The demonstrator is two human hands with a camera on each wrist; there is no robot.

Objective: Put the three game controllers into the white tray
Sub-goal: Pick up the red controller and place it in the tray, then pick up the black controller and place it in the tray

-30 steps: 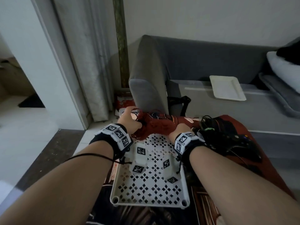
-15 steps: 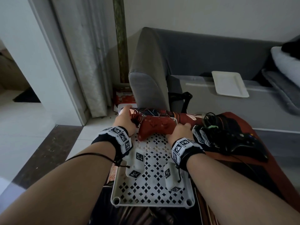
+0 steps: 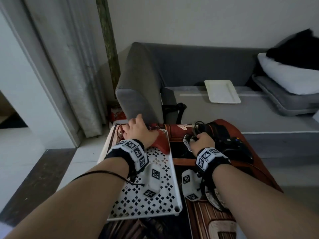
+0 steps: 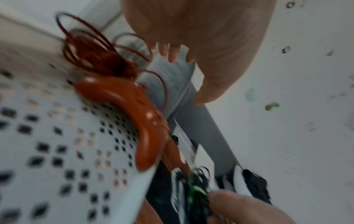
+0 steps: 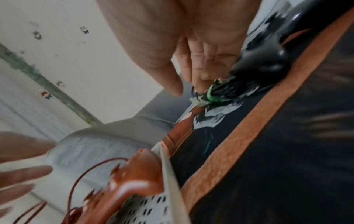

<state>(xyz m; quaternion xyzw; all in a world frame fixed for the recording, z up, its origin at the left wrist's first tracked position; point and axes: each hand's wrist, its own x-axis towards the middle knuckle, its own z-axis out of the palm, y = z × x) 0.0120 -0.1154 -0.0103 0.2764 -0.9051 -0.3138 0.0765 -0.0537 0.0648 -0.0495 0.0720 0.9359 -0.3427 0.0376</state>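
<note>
The white perforated tray (image 3: 174,171) (image 4: 57,136) (image 5: 153,209) lies on the patterned table cover. A red game controller (image 3: 162,144) (image 4: 134,109) (image 5: 138,178) rests in its far right corner, its red cable (image 4: 86,50) coiled over the far edge. My left hand (image 3: 136,126) (image 4: 172,53) hovers open just above it, holding nothing. To the right of the tray lie black controllers (image 3: 233,144) (image 5: 264,60) with a cable bundle (image 3: 198,128) (image 5: 216,94) tied in green. My right hand (image 3: 202,140) (image 5: 188,87) reaches onto that bundle, fingertips touching it and thumb apart.
A grey sofa (image 3: 138,87) stands right behind the table, with a white plate (image 3: 222,91) on its seat and pillows (image 3: 290,78) at the right. A red box (image 3: 117,114) sits on the floor by the sofa arm. Open floor lies to the left.
Both hands have let go of the red controller, which now lies in the tray. The right hand has moved right to the black cable bundle. The left hand has opened.
</note>
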